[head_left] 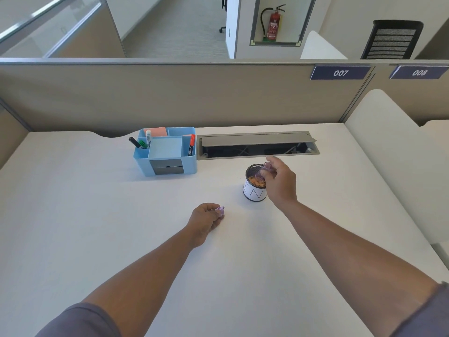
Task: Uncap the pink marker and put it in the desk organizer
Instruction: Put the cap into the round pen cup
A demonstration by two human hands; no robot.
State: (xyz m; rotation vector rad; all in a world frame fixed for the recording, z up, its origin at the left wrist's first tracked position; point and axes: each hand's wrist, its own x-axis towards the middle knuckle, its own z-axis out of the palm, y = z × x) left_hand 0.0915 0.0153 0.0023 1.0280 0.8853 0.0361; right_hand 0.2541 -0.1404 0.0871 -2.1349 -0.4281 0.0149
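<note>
Now, left hand [206, 218]: grip pinching the pink cap [220, 210] — low over the worktop [97, 203].
Right hand [279, 178]: grip pinching the pink marker [262, 171] — over the mesh cup [254, 183].
Desk organizer [167, 152]: well apart.

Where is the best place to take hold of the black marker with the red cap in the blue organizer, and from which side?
Take the black marker with the red cap by its red cap end, coming from above: it stands tilted in the right compartment of the blue plastic organizer, and only that upper part clears the rim.
</note>
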